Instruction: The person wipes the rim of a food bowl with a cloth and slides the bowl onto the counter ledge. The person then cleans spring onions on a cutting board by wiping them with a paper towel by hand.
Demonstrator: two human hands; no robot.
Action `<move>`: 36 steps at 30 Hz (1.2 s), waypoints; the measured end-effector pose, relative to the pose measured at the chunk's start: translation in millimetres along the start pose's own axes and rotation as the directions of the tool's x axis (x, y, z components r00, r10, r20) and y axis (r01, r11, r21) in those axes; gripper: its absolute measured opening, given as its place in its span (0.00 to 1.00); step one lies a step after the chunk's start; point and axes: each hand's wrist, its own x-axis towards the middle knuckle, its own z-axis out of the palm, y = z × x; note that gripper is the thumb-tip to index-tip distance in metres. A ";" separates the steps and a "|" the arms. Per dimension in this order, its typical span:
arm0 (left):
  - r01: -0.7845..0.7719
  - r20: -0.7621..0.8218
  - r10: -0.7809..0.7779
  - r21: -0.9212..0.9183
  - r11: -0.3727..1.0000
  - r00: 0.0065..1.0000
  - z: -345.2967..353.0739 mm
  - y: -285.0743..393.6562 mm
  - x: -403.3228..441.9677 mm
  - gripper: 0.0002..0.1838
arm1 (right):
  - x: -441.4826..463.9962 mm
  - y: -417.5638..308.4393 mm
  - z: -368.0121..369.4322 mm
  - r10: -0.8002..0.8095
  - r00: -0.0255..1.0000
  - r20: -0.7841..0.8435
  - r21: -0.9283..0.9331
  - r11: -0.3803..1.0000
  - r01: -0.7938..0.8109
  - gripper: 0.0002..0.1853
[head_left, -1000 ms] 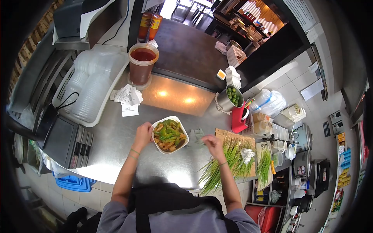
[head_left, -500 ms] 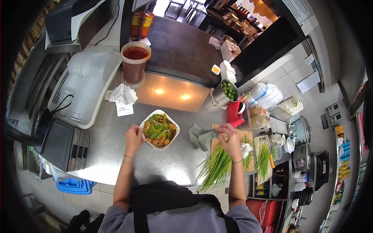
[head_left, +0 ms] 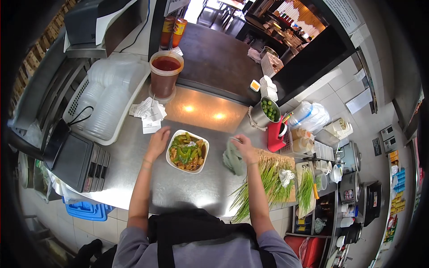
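"Change?"
"Left hand (head_left: 157,142) now off the bowl (head_left: 184,170), open, empty, just beside it. Bowl sits unheld on the table (head_left: 178,192), food (head_left: 184,152) inside."
"Right hand (head_left: 244,147)?"
"Gripping the grey-green cloth (head_left: 233,159), to the bowl's right. Work seems to rest with the cloth now."

Worktop (head_left: 129,165) brightly lit; white glare along its near edge, on the wearer's side of the left fingers (head_left: 165,130) and right fingers (head_left: 237,142). Beyond both, two warm spots reflect off metal panel (head_left: 203,111). Farther past the fingers, background patch (head_left: 193,10) overexposed. Periphery, outward from the fingers: curved, vignetted black.
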 end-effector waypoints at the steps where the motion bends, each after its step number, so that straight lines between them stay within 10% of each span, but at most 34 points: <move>1: 0.057 0.065 -0.047 -0.171 0.984 0.997 9.8 -7.5 8.5 0.16 | 6.4 3.9 16.1 -0.088 0.996 0.016 -0.030 0.996 0.088 0.07; 6: 0.382 0.398 -0.162 -0.574 0.724 0.903 31.1 -13.2 20.4 0.16 | 31.0 18.5 72.6 -0.432 0.889 0.153 -0.243 0.855 0.458 0.06; 12: 0.362 0.339 -0.176 -0.633 0.684 0.924 45.3 -20.8 13.2 0.15 | 29.3 -20.3 79.1 -0.498 0.700 0.512 -0.343 0.628 0.698 0.08; 15: 0.345 0.306 -0.184 -0.642 0.684 0.934 46.4 -20.7 12.0 0.15 | 29.2 -27.3 61.8 -0.354 0.776 0.522 -0.333 0.753 0.567 0.09; 27: 0.306 0.220 -0.215 -0.603 0.737 0.952 43.5 -0.9 1.0 0.15 | -26.5 8.5 81.8 -0.708 0.635 0.308 -0.588 0.383 0.713 0.14; 30: 0.304 0.195 -0.233 -0.598 0.742 0.953 43.2 1.2 -0.4 0.15 | -34.3 15.1 82.6 -0.692 0.687 0.223 -0.556 0.489 0.672 0.14; 36: 0.269 0.141 -0.231 -0.596 0.757 0.963 48.7 -4.9 -3.5 0.15 | -32.6 9.8 78.2 -0.664 0.649 0.372 -0.623 0.340 0.705 0.14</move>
